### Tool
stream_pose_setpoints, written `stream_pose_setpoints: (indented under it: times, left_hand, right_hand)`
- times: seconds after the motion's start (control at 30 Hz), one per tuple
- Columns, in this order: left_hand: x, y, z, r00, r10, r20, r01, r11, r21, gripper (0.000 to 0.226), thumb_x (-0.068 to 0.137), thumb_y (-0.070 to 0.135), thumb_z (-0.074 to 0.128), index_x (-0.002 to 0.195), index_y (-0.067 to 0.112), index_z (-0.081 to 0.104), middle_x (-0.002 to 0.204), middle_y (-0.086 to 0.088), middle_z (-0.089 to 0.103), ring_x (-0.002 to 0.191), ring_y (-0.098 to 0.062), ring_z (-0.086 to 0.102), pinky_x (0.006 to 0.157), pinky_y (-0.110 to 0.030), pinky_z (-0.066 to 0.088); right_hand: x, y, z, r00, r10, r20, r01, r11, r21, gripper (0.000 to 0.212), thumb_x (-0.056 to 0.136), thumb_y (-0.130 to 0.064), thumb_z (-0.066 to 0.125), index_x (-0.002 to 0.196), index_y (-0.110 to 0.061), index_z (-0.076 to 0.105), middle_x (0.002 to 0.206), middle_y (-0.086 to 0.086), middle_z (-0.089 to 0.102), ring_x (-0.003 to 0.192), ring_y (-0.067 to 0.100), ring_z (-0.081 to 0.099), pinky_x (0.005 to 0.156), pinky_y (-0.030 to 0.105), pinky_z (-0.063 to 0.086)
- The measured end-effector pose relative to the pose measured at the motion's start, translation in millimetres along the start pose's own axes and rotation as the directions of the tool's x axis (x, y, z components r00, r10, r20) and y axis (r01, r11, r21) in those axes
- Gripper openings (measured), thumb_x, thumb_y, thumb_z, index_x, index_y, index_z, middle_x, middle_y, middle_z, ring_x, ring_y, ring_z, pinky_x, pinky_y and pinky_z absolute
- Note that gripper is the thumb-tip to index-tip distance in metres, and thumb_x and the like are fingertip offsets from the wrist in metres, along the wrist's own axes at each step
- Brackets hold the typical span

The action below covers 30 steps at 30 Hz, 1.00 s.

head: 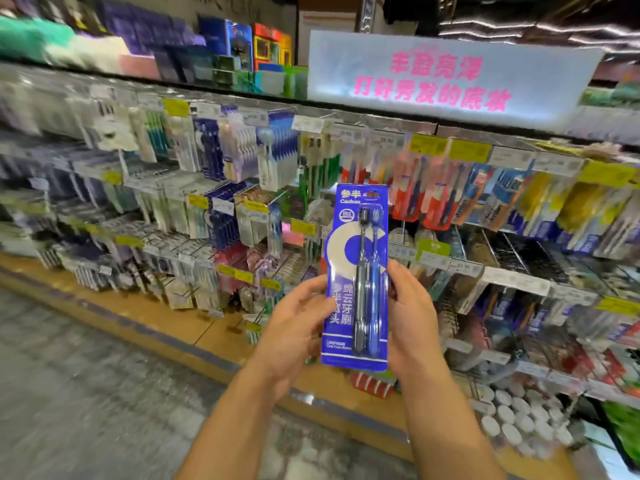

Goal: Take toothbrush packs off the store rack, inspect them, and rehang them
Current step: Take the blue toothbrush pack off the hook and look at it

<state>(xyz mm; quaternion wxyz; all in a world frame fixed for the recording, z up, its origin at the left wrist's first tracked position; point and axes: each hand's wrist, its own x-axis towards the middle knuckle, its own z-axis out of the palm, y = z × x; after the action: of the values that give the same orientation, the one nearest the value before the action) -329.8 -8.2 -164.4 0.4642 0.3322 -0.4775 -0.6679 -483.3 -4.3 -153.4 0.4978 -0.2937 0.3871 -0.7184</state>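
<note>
Blue card-backed toothbrush pack (355, 275) was held upright before the rack (450, 209), long axis vertical, hang-hole end uppermost and printed face turned toward the camera. It was off its hook and clear of the hanging stock — well in front of the rows of packs. Left hand (294, 327) was set against the pack's left edge, fingers curled round behind the card; right hand (410, 310) was closed on the right edge, thumb over the front rim near the blister. Both grips were placed on the lower half, so the top edge with its hole was left free. Neither hand was clearly nearer the rack; the right sat slightly higher on the card.

Two brushes were seen under the blister, one dark, one blue, bristles up. Printed at the top: "参半" with a Latin word below, seemingly "Canban", though softened by blur. Large white characters down the lower left included "牙刷". Small English text at the foot appeared to begin "Oral Care" — the rest unreadable. An overhead sign (446, 77) carried pink Chinese lettering, blurred. Yellow and white price tags (427, 144) were noted along the rails, figures illegible.

Inspection was judged to be under way; rehanging would require the top hole to be carried forward onto a peg.
</note>
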Motion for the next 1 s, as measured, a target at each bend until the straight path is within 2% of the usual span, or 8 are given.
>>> stream_pose_setpoints:
  times: [0.07,0.17,0.23,0.33,0.43,0.67,0.83,1.0]
  left_hand:
    - [-3.4,11.9,-27.3,0.998,0.045,-0.041,-0.045,0.999,0.014,0.027,0.101,0.013,0.058,0.125,0.021,0.067,0.113,-0.010,0.076,0.088,-0.022,0.069,0.075,-0.037,0.055]
    - [-6.1,28.3,-64.4,0.990,0.101,-0.098,-0.100,0.995,0.020,0.031,0.100,0.009,0.058,0.129,0.018,0.064,0.113,-0.007,0.077,0.090,-0.019,0.072,0.071,-0.034,0.060]
    - [-8.7,36.6,-86.6,0.984,0.134,-0.122,-0.130,0.991,0.038,0.031,0.100,0.003,0.057,0.128,0.016,0.064,0.099,0.000,0.080,0.085,-0.013,0.074,0.068,-0.027,0.061]
    - [-14.0,45.0,-116.0,0.974,0.164,-0.157,-0.147,0.982,0.117,0.034,0.100,0.001,0.057,0.130,0.017,0.062,0.085,0.006,0.079,0.078,-0.008,0.073,0.071,-0.028,0.062]
    - [-17.7,48.5,-139.1,0.966,0.181,-0.185,-0.143,0.969,0.202,0.045,0.097,0.002,0.063,0.139,0.017,0.057,0.096,-0.006,0.080,0.084,-0.017,0.075,0.077,-0.036,0.063]
    - [-16.4,61.7,-172.9,0.957,0.199,-0.210,-0.156,0.967,0.202,0.046,0.096,0.001,0.064,0.139,0.018,0.056,0.099,-0.014,0.078,0.082,-0.015,0.076,0.070,-0.027,0.061]
    - [-0.6,68.3,-185.8,0.956,0.192,-0.222,-0.143,0.965,0.219,0.049,0.097,0.009,0.067,0.142,0.024,0.054,0.096,-0.008,0.079,0.091,-0.023,0.077,0.074,-0.033,0.064]
    - [21.8,71.2,-196.8,0.957,0.183,-0.226,-0.136,0.968,0.210,0.050,0.097,0.012,0.068,0.143,0.026,0.053,0.095,-0.003,0.079,0.090,-0.019,0.078,0.072,-0.032,0.062]
  right_hand:
    - [-7.1,13.7,25.3,0.996,-0.031,0.078,0.041,0.991,-0.129,0.015,0.097,-0.019,0.061,0.092,-0.012,0.073,0.089,0.012,0.072,0.077,0.024,0.067,0.079,0.046,0.053]
    - [-15.0,35.5,52.6,0.976,-0.007,0.218,0.082,0.937,-0.338,0.011,0.095,-0.015,0.067,0.105,-0.011,0.070,0.100,0.010,0.079,0.084,0.023,0.074,0.083,0.045,0.058]
    - [-16.6,47.6,68.1,0.969,0.028,0.246,0.074,0.915,-0.396,0.014,0.097,-0.008,0.063,0.111,-0.009,0.066,0.103,0.010,0.079,0.087,0.024,0.076,0.084,0.047,0.060]
    - [-17.9,63.5,94.5,0.961,0.037,0.274,0.085,0.903,-0.420,0.016,0.098,-0.006,0.061,0.113,-0.007,0.064,0.103,0.012,0.079,0.088,0.027,0.076,0.083,0.045,0.061]
    - [-16.1,80.0,116.6,0.955,0.040,0.293,0.089,0.906,-0.414,0.013,0.098,-0.003,0.060,0.107,-0.010,0.065,0.098,0.010,0.080,0.083,0.023,0.075,0.078,0.040,0.063]
    - [-5.0,98.6,149.8,0.941,0.074,0.331,0.078,0.903,-0.423,0.013,0.099,-0.004,0.060,0.109,-0.009,0.065,0.096,0.011,0.080,0.080,0.023,0.076,0.073,0.037,0.064]
    - [9.9,101.6,161.3,0.936,0.098,0.338,0.061,0.900,-0.431,0.018,0.100,-0.010,0.061,0.118,-0.009,0.064,0.107,0.011,0.078,0.095,0.030,0.076,0.081,0.043,0.062]
    - [34.3,106.5,170.2,0.930,0.108,0.350,0.058,0.900,-0.433,0.018,0.100,-0.012,0.062,0.117,-0.009,0.064,0.107,0.012,0.078,0.097,0.034,0.076,0.085,0.049,0.061]
